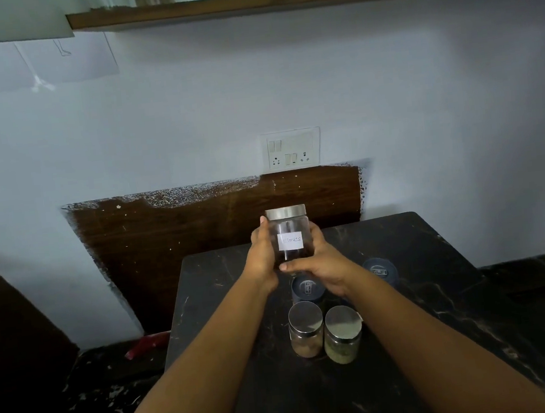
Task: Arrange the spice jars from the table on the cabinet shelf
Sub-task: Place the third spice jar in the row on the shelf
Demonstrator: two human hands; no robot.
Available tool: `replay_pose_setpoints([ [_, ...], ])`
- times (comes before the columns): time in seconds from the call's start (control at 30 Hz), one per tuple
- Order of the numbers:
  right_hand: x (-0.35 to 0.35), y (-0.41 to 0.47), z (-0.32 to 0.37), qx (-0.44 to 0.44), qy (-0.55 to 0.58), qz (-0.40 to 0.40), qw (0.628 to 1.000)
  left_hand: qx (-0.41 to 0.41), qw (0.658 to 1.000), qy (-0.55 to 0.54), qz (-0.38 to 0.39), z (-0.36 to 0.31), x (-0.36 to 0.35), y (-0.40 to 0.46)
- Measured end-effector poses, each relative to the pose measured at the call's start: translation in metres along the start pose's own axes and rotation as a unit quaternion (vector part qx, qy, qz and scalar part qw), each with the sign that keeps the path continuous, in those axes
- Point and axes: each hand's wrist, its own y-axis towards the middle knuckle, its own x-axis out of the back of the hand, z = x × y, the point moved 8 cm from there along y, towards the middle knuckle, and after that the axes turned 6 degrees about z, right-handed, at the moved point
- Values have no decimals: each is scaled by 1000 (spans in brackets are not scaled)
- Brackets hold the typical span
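Left hand (262,254) and right hand (321,265) both wrap the clear glass spice jar with steel lid and white handwritten label (289,234), lifted upright above the dark marbled desk (424,291). Left palm on the jar's side, right thumb across its base.

Below the hands, on the desk: two clear steel-lidded jars side by side, one with pale contents (306,332), one with greenish contents (342,333); two dark blue-lidded jars (307,288) just under the right hand and wrist.

Brown wooden cabinet shelf (276,0) far above the hands; something sits on its left part, blurred.

For the step: keep the jar upright, support underneath, raise straight up, clear the shelf's front edge before setting down, label facing out, leave room beside for four more.
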Motion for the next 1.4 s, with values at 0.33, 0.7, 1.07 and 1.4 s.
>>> replay_pose_setpoints([
  [0.33,11,9,116,91,-158,-129,975,-153,985,73,36,-99,-43,-23],
  [0.7,-19,44,367,336,-260,-184,887,-404,879,250,-46,-353,-67,-43],
  [1.07,-25,182,481,267,-384,-206,860,-382,602,624,-321,-455,12,47],
  [1.4,-32,283,485,96,-469,-163,863,-383,433,746,-331,-448,30,81],
])
